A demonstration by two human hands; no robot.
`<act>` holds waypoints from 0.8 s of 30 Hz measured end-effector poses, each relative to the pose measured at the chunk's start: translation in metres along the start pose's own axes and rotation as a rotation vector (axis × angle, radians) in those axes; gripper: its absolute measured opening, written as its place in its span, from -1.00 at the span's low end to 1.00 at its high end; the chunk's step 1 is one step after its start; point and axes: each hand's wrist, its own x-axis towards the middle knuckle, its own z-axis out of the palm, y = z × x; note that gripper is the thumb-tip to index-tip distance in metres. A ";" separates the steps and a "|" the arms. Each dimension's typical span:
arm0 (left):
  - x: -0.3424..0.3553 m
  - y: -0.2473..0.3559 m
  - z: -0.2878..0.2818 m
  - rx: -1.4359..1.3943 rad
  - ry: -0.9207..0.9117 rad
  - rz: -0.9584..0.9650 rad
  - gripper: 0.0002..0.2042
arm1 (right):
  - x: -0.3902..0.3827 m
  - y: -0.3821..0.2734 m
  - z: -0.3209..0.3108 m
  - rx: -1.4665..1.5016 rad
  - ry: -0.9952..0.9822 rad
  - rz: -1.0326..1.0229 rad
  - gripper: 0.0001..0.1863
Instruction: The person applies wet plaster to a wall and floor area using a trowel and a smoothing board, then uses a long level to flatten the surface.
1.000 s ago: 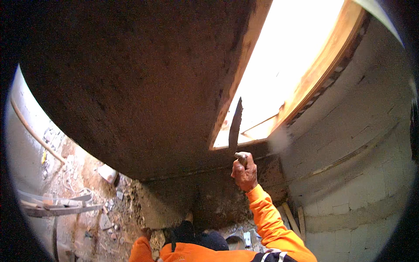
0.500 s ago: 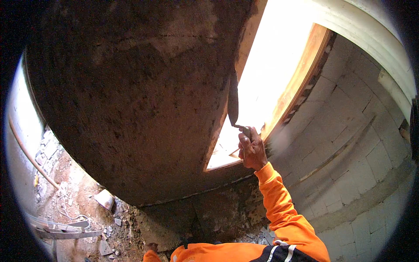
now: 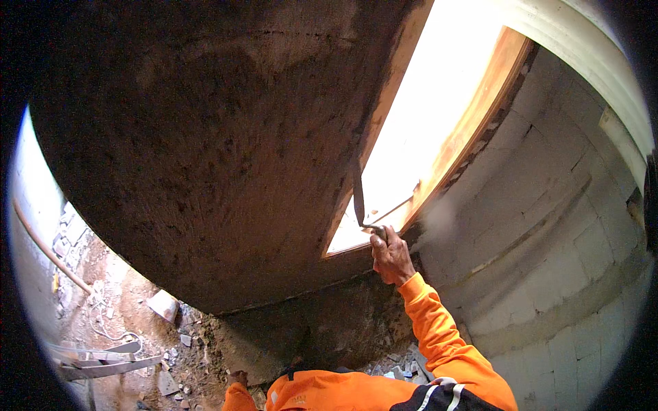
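Observation:
My right hand (image 3: 391,257), at the centre right in an orange sleeve, grips the handle of a trowel. Its long narrow blade (image 3: 358,195) points upward along the left edge of a bright opening, where dark rough plaster (image 3: 260,164) borders a wooden frame (image 3: 445,157); whether the blade touches is unclear. My left hand (image 3: 237,377) is low at the bottom edge, partly hidden by its sleeve, with its fingers too small and dark to make out.
A pale block wall (image 3: 548,274) curves along the right. At lower left are a white bucket (image 3: 163,305), a long pole (image 3: 51,250), loose cord, grey strips (image 3: 110,366) and rubble on dirt ground (image 3: 127,288). A white moulded strip (image 3: 582,41) crosses the upper right.
My right hand with the trowel rose and moved right, then dropped slightly since half a second ago. The view has shifted, bringing the white strip at upper right further into sight.

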 end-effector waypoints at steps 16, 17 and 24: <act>0.013 0.015 -0.025 0.024 -0.110 -0.031 -0.76 | -0.003 0.006 0.043 0.153 0.344 -0.196 -0.73; 0.013 0.017 -0.022 0.021 -0.115 -0.029 -0.74 | 0.001 0.018 0.053 0.182 0.363 -0.198 -0.75; 0.017 0.032 -0.035 -0.021 -0.110 0.005 -0.63 | 0.029 0.036 0.111 0.037 0.483 -0.246 -0.69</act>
